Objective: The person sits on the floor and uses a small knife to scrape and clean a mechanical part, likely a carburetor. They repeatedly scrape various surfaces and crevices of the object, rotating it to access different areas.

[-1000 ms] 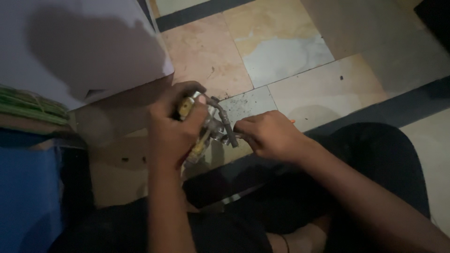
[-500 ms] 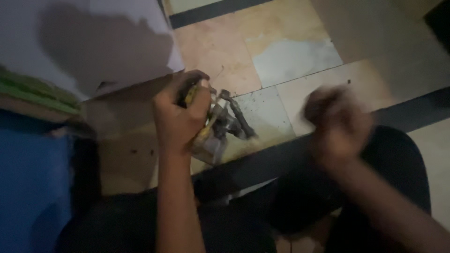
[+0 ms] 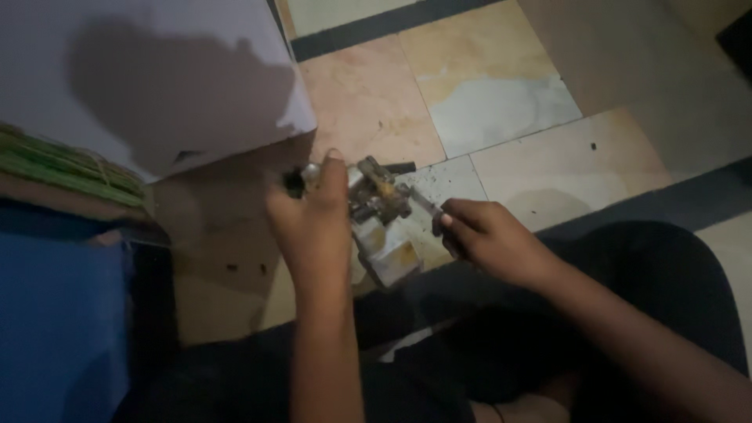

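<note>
My left hand (image 3: 313,223) grips a small grimy metal part (image 3: 380,223), a pale cast body with brass-coloured fittings on top, held just above the tiled floor. My right hand (image 3: 489,239) is closed round a thin dark tool (image 3: 423,202) whose tip points at the brass fittings on the part's right side. The lower part of the tool is hidden in my fist. Both forearms reach forward over my dark-clothed legs.
A white sheet or board (image 3: 149,78) lies at the upper left, with green bundled stalks (image 3: 63,168) beneath it. A blue thing (image 3: 59,321) fills the lower left. The floor has beige and grey tiles (image 3: 501,110) with dark strips (image 3: 689,196).
My right hand swung away to the right, blurred, and has come back to the part with the thin tool. My left hand has kept its hold and turned the part slightly.
</note>
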